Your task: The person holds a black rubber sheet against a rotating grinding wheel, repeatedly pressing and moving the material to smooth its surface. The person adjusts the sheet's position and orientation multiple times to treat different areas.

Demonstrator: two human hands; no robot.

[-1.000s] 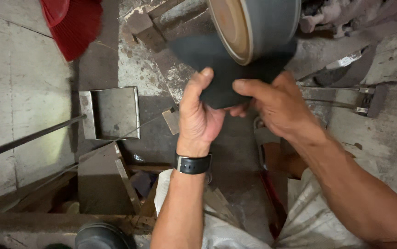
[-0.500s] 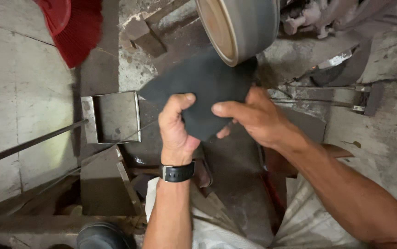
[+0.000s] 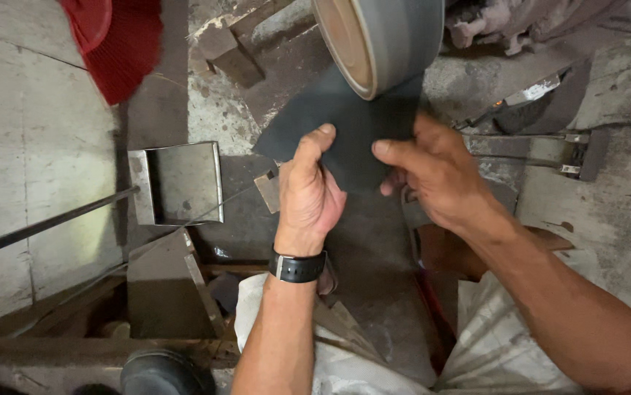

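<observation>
Nearest the camera, pale cloth [image 3: 345, 366] covers the person's lap, and a dark shoe [image 3: 158, 373] shows at the bottom edge on the left. The left forearm rises from there, with a black watch [image 3: 299, 266] on the wrist. Above it the left hand [image 3: 310, 192] is closed on a dark sheet [image 3: 345, 128], thumb up over its face and the other fingers curled behind it, near the sheet's lower left part. The right arm comes in from the lower right. The right hand [image 3: 436, 175] grips the same sheet on its right side, one finger laid flat across the front and pointing left, the rest wrapped around the edge. The two hands are near each other but not touching.

The sheet is held up between the hands, tilted, and its upper part runs under a large grey wheel [image 3: 396, 40] with a brownish side face; whether the sheet touches the wheel I cannot tell.

To the left of the left hand, an open metal tray [image 3: 176, 183] stands on the dirty floor, and a thin metal rod [image 3: 45, 223] slants away from it to the left edge. Farther off, a red broom [image 3: 114, 40] lies at the top left, and a wooden block [image 3: 231, 51] lies just right of it.
</observation>
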